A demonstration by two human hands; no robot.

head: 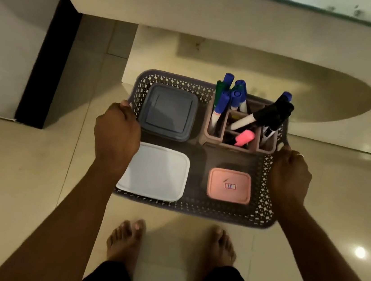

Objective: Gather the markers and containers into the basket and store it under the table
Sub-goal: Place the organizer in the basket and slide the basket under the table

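Note:
A grey perforated basket (pixel 194 208) hangs above the tiled floor, held by both sides. My left hand (pixel 117 131) is shut on its left rim and my right hand (pixel 289 175) is shut on its right rim. Inside lie a grey lidded container (pixel 168 112) at the back left, a white lidded container (pixel 159 172) at the front left and a small pink lidded container (pixel 229 185) at the front right. A pink divided holder (pixel 238 145) at the back right holds several blue-capped and black-capped markers (pixel 227 94) and a pink highlighter (pixel 244 137).
The table's edge with a glass top (pixel 243 13) runs across the top of the view, with shadowed floor beneath it. A dark table leg or panel (pixel 48 61) stands at the left. My bare feet (pixel 125 238) stand on the floor just behind the basket.

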